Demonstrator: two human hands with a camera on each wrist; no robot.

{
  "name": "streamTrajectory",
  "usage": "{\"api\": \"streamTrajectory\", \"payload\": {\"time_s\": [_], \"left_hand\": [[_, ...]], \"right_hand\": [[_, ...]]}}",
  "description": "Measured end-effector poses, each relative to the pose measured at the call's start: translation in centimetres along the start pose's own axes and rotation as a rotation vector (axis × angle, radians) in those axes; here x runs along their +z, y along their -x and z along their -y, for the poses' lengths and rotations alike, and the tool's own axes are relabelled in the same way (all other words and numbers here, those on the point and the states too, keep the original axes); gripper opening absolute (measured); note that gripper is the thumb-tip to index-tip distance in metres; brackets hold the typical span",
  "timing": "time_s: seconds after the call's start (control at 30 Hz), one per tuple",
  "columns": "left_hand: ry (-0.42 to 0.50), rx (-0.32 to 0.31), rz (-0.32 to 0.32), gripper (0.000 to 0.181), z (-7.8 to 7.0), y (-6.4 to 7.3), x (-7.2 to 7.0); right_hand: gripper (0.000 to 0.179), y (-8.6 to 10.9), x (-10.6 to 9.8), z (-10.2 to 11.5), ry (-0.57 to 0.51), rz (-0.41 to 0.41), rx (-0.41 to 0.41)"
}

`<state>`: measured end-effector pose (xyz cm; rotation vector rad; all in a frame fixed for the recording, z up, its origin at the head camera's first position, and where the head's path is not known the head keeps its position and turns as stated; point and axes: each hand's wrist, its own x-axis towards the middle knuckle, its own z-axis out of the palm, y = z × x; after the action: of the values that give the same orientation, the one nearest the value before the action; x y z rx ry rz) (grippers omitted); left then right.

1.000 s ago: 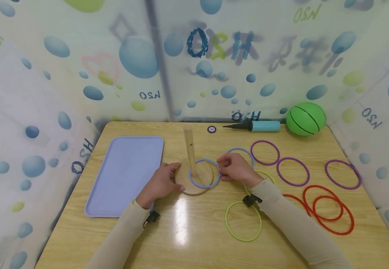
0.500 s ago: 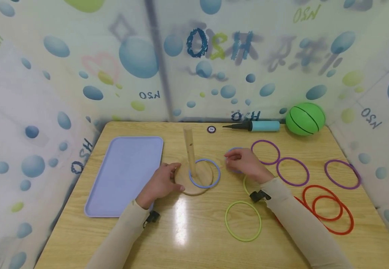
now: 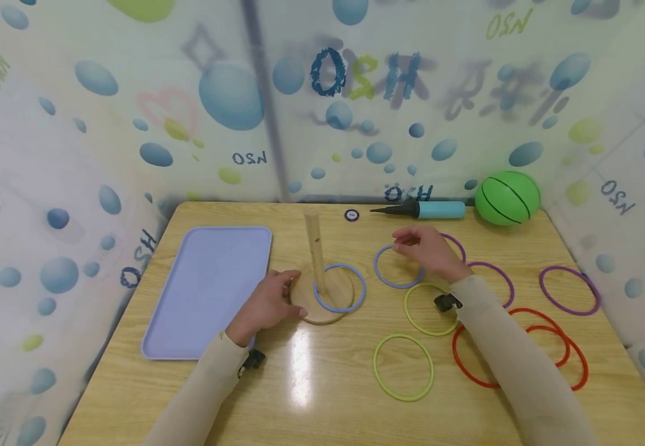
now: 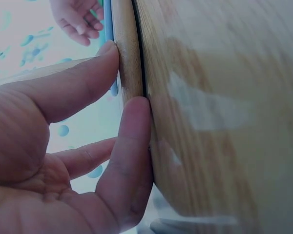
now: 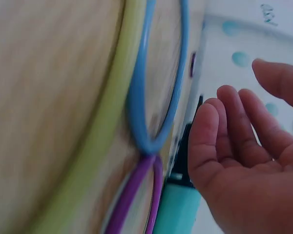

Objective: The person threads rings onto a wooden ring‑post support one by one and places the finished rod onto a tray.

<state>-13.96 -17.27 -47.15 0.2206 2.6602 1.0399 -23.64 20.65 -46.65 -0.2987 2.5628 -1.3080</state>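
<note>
A wooden peg stand [image 3: 315,251] stands upright on the table, its peg rising from a round base [image 3: 336,313]. My left hand [image 3: 268,302] holds the left side of that base, thumb and fingers on its rim [image 4: 128,58]. One blue ring [image 3: 364,290] lies around the peg, resting on the base and overhanging its right side. My right hand [image 3: 427,251], holding nothing, hovers over the upper right of a second blue ring [image 3: 397,285]; its fingers are loosely curled in the right wrist view. That hand partly covers a purple ring [image 3: 456,241].
Two yellow-green rings [image 3: 403,398], more purple rings [image 3: 570,311] and several red rings [image 3: 584,371] lie at the right. A lilac tray [image 3: 210,291] is at the left. A pump [image 3: 439,209], a green ball [image 3: 507,198] and a small disc [image 3: 352,215] line the back.
My right hand has let go of the blue ring at the peg and moved right and slightly back, to above the other blue ring. The left hand stays at the base.
</note>
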Motion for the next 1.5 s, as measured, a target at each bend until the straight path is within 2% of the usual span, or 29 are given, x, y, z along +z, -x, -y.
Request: {"api": "streamTrajectory", "payload": {"time_s": [0.27,0.53,0.8,1.1,1.37,1.5], "left_hand": [[0.012,-0.001,-0.005,0.089,-0.1,0.0,0.0],[-0.001,0.003,-0.015,0.088,-0.3,0.2,-0.1],[0.014,0.001,-0.005,0.088,-0.4,0.2,-0.1],[0.014,-0.003,0.000,0.087,-0.4,0.1,-0.2],[0.010,-0.008,0.001,0.087,-0.4,0.1,-0.2],[0.010,-0.010,0.001,0.088,-0.4,0.1,-0.2]], "right_hand": [[0.038,-1.2,-1.3,-1.1,0.094,0.044,-0.073],[0.030,-2.3,-1.0,-1.9,0.181,0.092,-0.076],[0.023,-2.5,-0.8,-1.4,0.284,0.136,-0.083],[0.027,-1.6,-1.4,-0.9,0.247,0.135,-0.084],[0.024,-0.5,-2.0,-0.5,0.240,0.109,-0.145],[0.026,0.4,-2.2,0.3,0.163,0.115,-0.133]]}}
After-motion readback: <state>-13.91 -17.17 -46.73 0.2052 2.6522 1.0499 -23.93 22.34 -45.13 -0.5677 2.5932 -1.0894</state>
